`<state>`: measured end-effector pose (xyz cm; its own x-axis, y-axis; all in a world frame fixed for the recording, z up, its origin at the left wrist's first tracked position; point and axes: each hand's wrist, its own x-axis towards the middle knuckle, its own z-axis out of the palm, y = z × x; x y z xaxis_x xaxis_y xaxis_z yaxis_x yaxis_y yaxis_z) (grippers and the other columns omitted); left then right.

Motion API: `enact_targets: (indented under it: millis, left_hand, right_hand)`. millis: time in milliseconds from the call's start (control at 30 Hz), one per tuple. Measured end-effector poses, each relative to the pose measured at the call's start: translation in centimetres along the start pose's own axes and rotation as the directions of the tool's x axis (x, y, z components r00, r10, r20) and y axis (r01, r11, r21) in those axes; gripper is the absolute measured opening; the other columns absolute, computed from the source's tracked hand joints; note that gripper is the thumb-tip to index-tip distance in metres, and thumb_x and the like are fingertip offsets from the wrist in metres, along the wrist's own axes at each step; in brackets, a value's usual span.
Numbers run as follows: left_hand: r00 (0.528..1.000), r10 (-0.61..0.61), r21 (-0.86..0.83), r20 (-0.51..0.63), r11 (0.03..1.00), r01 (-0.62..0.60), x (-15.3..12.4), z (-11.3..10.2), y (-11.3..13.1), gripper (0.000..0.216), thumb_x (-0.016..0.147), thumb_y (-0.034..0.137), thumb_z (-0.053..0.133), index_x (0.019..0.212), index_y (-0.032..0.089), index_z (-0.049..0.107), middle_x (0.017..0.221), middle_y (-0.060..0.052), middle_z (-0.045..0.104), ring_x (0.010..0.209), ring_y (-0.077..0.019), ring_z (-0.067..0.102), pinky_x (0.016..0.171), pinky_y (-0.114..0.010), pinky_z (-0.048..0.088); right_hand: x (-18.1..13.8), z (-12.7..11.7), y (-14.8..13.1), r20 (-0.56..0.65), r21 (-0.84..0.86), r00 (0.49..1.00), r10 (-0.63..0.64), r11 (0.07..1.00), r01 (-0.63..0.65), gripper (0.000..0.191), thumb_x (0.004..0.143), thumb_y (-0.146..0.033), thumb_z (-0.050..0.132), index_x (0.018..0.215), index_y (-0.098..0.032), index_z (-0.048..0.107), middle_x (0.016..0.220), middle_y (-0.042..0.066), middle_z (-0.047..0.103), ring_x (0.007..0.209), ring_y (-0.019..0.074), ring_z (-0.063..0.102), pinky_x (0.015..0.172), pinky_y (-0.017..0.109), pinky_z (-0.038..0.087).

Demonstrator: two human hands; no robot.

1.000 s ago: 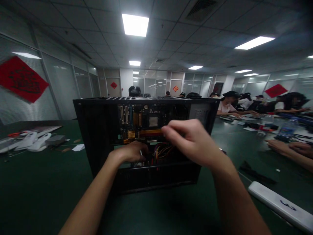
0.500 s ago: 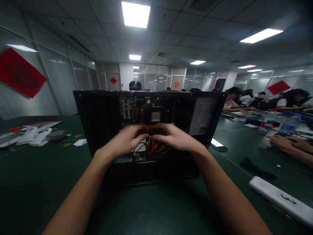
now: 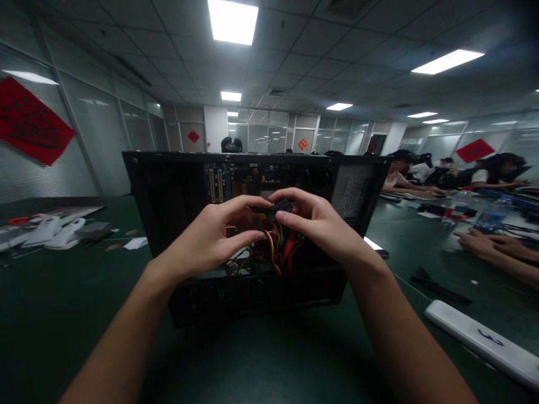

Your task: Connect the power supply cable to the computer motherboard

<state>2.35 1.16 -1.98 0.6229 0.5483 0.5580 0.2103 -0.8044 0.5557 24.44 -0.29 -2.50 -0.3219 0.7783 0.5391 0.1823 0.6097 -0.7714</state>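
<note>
Open computer case (image 3: 177, 196) on the table (image 3: 63, 314), hands (image 3: 210, 238) (image 3: 320, 224) before it, white bar (image 3: 484, 342) to its right

- Case (image 3: 168, 196): black, standing, open side facing forward.
- Connector (image 3: 279, 208): small, black, raised before the opening.
- Wires (image 3: 281, 247): red, yellow, orange, hanging from it into the case.

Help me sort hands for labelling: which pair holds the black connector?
The wearer's left hand and right hand, before the open case, pinch the black connector; a co-worker's hands rest on the table, far right.

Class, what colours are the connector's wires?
Red, yellow and orange wires under the black connector; head view.
</note>
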Motion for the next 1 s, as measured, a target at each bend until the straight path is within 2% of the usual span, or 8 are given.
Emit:
enact_targets:
  millis: [200, 300, 400, 467, 700, 800, 867, 1000]
  left_hand:
    - [0.998, 0.058, 0.077, -0.013, 0.995, -0.057, 0.1, 0.2, -0.1, 0.043, 0.087, 0.030, 0.069, 0.128, 0.020, 0.059, 0.104, -0.004, 0.072, 0.088, -0.0164, 0.069, 0.079, -0.027, 0.058]
    - [0.997, 0.075, 0.085, -0.017, 0.994, -0.074, 0.1, 0.3, -0.1, 0.044, 0.087, 0.027, 0.068, 0.130, 0.020, 0.057, 0.104, -0.004, 0.072, 0.091, -0.0168, 0.070, 0.078, -0.027, 0.058]
    - [0.995, 0.099, 0.096, 0.010, 0.990, -0.100, 0.0, 0.3, -0.1, 0.048, 0.086, 0.025, 0.071, 0.131, 0.020, 0.056, 0.104, -0.002, 0.073, 0.092, -0.0156, 0.070, 0.080, -0.025, 0.057]
    - [0.993, 0.119, 0.114, 0.026, 0.986, -0.121, 0.0, 0.4, -0.1, 0.051, 0.083, 0.026, 0.074, 0.130, 0.021, 0.055, 0.104, -0.001, 0.073, 0.092, -0.0149, 0.070, 0.081, -0.024, 0.056]
    - [0.989, 0.150, 0.194, 0.015, 0.969, -0.150, 0.0, 0.6, 0.4, 0.056, 0.078, 0.029, 0.079, 0.127, 0.022, 0.053, 0.088, 0.003, 0.070, 0.080, -0.0127, 0.069, 0.070, -0.021, 0.053]
    - [0.989, 0.148, 0.204, 0.024, 0.967, -0.150, -0.1, 0.6, 0.5, 0.066, 0.076, 0.028, 0.080, 0.133, 0.023, 0.048, 0.087, 0.004, 0.069, 0.080, -0.0125, 0.069, 0.070, -0.021, 0.053]
    - [0.988, 0.152, 0.226, 0.040, 0.961, -0.157, -0.2, 0.5, 0.5, 0.069, 0.077, 0.027, 0.079, 0.137, 0.024, 0.045, 0.086, 0.005, 0.069, 0.079, -0.0122, 0.068, 0.071, -0.021, 0.052]
    - [0.981, 0.175, 0.297, 0.084, 0.935, -0.192, -0.3, 0.3, 0.6, 0.054, 0.078, 0.031, 0.077, 0.127, 0.023, 0.055, 0.090, 0.003, 0.069, 0.080, -0.0126, 0.067, 0.069, -0.021, 0.050]
  right_hand:
    - [-0.4, 0.7, -0.2, 0.005, -0.120, 0.999, -0.043, 0.992, 0.043, 0.037, 0.090, -0.039, 0.066, 0.121, -0.020, 0.063, 0.079, 0.000, 0.060, 0.069, 0.0144, 0.057, 0.060, 0.025, 0.047]
    - [-0.4, 1.1, -0.1, 0.008, -0.151, 0.998, -0.069, 0.986, 0.070, 0.038, 0.092, -0.039, 0.063, 0.125, -0.019, 0.062, 0.102, 0.005, 0.067, 0.091, 0.0200, 0.063, 0.078, 0.031, 0.053]
    - [-0.5, 1.4, -0.2, 0.045, -0.166, 0.995, -0.093, 0.981, 0.099, 0.039, 0.095, -0.036, 0.058, 0.130, -0.019, 0.060, 0.126, 0.007, 0.064, 0.116, 0.0239, 0.059, 0.100, 0.037, 0.048]
    - [-0.6, 1.5, -0.5, 0.091, -0.171, 0.992, -0.087, 0.980, 0.102, 0.039, 0.098, -0.036, 0.053, 0.133, -0.021, 0.059, 0.132, 0.007, 0.062, 0.121, 0.0242, 0.057, 0.107, 0.040, 0.044]
    - [-1.3, 1.3, -1.4, 0.139, -0.105, 0.989, -0.054, 0.992, 0.069, 0.045, 0.101, -0.041, 0.045, 0.142, -0.025, 0.052, 0.144, 0.005, 0.055, 0.134, 0.0245, 0.049, 0.117, 0.043, 0.035]
    - [-1.6, 1.2, -1.4, 0.159, -0.135, 0.986, -0.056, 0.988, 0.078, 0.051, 0.099, -0.038, 0.050, 0.149, -0.027, 0.043, 0.153, 0.003, 0.045, 0.141, 0.0258, 0.040, 0.121, 0.045, 0.028]
    - [-1.8, 1.2, -1.4, 0.186, -0.165, 0.980, -0.067, 0.981, 0.098, 0.062, 0.094, -0.032, 0.057, 0.152, -0.026, 0.036, 0.157, 0.004, 0.038, 0.146, 0.0267, 0.033, 0.122, 0.046, 0.024]
    - [-2.0, 1.4, -1.5, 0.226, -0.187, 0.972, -0.070, 0.976, 0.113, 0.076, 0.086, -0.022, 0.062, 0.154, -0.023, 0.029, 0.159, 0.007, 0.034, 0.148, 0.0280, 0.028, 0.122, 0.045, 0.025]
